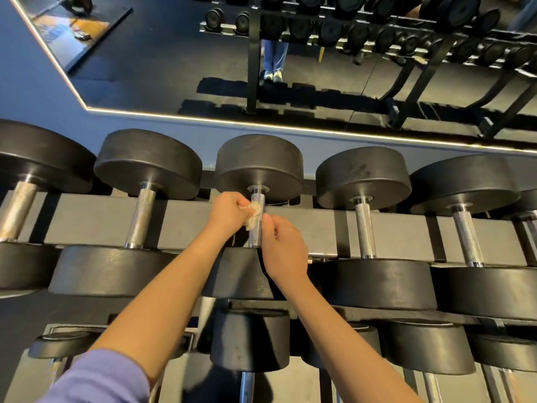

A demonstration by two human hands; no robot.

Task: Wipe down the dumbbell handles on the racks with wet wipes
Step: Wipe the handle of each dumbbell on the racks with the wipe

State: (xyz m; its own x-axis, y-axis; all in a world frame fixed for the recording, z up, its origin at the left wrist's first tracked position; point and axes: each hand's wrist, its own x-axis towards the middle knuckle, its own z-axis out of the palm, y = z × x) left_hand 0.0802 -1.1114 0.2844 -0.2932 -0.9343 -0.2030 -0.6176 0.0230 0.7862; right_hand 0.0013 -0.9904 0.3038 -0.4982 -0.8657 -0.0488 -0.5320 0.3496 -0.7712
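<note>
Head view: top tier of the rack (189, 225) is a flat matte grey beam running left-right across mid frame, with dumbbells laid across it side by side. Centre dumbbell (259, 167): two thick round black heads, dull rubbery finish, slightly scuffed. They are joined by a straight chrome handle (256, 238) with fine knurling and a smooth collar at the far end. The handle's long axis runs roughly vertical in the frame, far head up toward the wall, near head down toward the camera. Neighbouring dumbbells (363, 175) have the same build and lie parallel; those at the edges of the frame fan outward. The wet wipe (253, 216) is a small crumpled off-white wad pressed against the left side of the handle's upper half. The left hand (229, 212), mid frame just left of the handle, has its fingers curled tight around the wipe and holds it onto the metal. The right hand (286, 245) is just right of the handle, fingers curled narrow, fingertips at the bar beside the wipe. Cannot tell whether it actually grips the bar or only touches it. Purple sleeve (98, 376) is at lower left. Lower tier (250, 341) has more black heads and chrome bars along the bottom of the frame. Mirror (162, 68) with a lit edge spans the top and reflects more racks and dark floor.
</note>
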